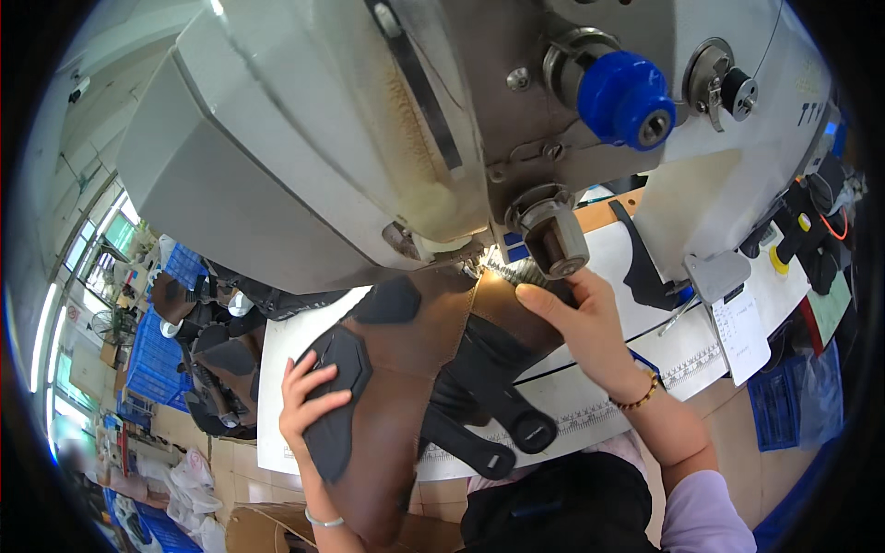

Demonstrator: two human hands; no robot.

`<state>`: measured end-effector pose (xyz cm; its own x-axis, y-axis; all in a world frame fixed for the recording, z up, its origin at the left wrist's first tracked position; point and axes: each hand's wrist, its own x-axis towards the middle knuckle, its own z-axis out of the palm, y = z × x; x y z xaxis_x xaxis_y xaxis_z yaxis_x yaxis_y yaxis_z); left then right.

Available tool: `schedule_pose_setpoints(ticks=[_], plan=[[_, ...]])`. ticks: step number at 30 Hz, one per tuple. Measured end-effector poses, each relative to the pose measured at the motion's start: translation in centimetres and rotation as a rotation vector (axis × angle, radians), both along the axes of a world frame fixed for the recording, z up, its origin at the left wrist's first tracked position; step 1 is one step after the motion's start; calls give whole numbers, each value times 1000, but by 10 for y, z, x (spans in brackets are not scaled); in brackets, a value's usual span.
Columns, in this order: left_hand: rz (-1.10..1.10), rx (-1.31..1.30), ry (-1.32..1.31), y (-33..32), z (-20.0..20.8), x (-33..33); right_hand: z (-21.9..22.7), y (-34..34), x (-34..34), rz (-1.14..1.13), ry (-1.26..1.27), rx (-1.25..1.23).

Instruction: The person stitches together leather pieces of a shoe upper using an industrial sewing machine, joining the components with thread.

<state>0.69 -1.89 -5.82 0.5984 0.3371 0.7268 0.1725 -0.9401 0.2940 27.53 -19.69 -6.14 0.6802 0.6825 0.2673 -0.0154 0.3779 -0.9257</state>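
**Hands guide brown boot upper under sewing machine**

Windows (111, 235) line the far left of the room, with a fan (115, 324) standing below them. Near them, blue crates (152, 359) sit stacked on the floor; the upper one by the windows looks to hold dark shoe pieces, though what fills the lower ones cannot be told. Cardboard boxes (249, 530) and white plastic bags (189, 475) lie at the near left.

A white surface (277, 387) with a printed ruler strip along its near edge carries the work. On it lies the brown boot upper (415, 350) with black patches and black straps. The left hand (309, 401) rests flat on its near left part, fingers spread over a black patch. Above hangs the big grey sewing machine (313, 138) with a blue knob (627, 97). The right hand (585, 318) presses the upper's far edge just beside the metal presser post (553, 235), fingers bent, pinching the leather. At far right a paper sheet (742, 336) lies on the surface, and a blue crate (784, 401) stands below; its contents are hidden.
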Motion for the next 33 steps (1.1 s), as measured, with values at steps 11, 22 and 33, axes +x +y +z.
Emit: schedule_pose_setpoints(ticks=[11, 22, 33], plan=[[-69, -399, -85, 10, 42, 46, -13, 15, -40, -166, 200, 167], [170, 450, -767, -35, -8, -59, -14, 18, -49, -205, 311, 201], [-129, -6, -87, -113, -35, 134, -14, -18, -14, 351, 141, -28]])
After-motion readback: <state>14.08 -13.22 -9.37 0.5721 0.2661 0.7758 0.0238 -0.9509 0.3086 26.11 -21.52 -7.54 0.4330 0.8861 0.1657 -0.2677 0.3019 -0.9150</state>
